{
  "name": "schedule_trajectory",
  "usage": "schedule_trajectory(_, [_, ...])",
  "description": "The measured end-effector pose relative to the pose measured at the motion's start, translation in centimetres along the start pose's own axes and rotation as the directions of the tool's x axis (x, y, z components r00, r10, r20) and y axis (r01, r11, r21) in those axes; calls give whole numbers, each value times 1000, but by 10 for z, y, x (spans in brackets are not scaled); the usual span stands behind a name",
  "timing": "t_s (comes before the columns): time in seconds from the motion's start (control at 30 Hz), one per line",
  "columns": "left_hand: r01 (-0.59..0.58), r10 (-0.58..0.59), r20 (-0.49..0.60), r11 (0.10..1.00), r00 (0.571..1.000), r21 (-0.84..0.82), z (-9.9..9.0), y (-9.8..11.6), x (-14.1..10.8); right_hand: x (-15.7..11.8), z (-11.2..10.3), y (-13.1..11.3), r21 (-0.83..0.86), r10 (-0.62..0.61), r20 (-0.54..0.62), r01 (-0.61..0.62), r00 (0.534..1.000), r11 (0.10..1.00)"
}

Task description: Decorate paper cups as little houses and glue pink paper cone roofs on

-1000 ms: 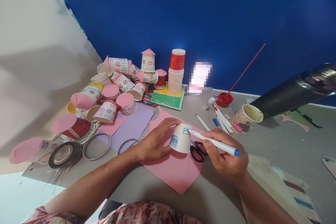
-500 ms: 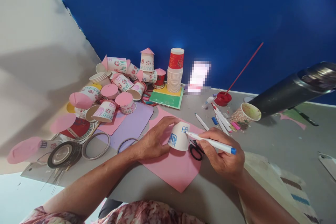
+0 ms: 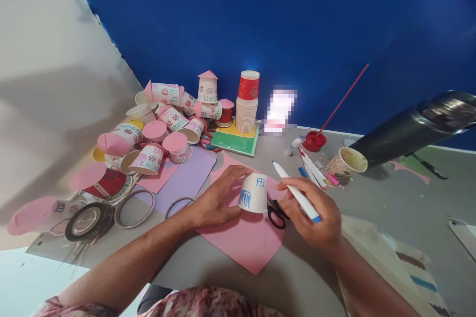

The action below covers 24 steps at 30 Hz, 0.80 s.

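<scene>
My left hand (image 3: 219, 197) grips a white paper cup (image 3: 256, 204) from its left side, with the thumb low and fingers near the top. The cup is upside down, with a blue window and blue strokes drawn on it. In my right hand (image 3: 316, 213) is a white marker (image 3: 303, 202) with a blue end, off to the right of the cup and apart from it. Its front end lines up with another marker (image 3: 278, 168) behind, so its tip is hard to make out. Pink paper (image 3: 245, 245) lies under the cup, and black-handled scissors (image 3: 276, 217) sit partly hidden between cup and right hand.
Decorated cups with pink roofs (image 3: 150, 158) are heaped at left, near tape rolls (image 3: 89, 220). A cup stack (image 3: 247, 115) stands at the back. Loose markers (image 3: 312, 171), a patterned cup (image 3: 345, 162) and a dark flask (image 3: 405, 126) are at right.
My right hand has drawn the marker back from the window on the cup and tilted it more steeply. My left hand and the cup have hardly moved.
</scene>
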<state>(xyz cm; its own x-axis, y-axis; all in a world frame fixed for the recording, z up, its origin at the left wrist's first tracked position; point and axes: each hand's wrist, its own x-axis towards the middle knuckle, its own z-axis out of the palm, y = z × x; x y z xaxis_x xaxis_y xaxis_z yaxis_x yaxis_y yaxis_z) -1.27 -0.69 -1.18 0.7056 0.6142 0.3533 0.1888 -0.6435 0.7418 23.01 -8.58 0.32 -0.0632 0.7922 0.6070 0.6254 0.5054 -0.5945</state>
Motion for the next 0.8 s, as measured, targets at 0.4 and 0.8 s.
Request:
schedule_trajectory(0.4, [215, -253, -121, 941, 960, -261, 9, 5, -2, -1, 11, 13, -102, 49, -24, -52, 998, 993])
schedule_trajectory(0.8, [134, -149, -25, 943, 989, -304, -1, 6, -5, 5, 4, 15, 245, 464, -193, -416, 864, 876])
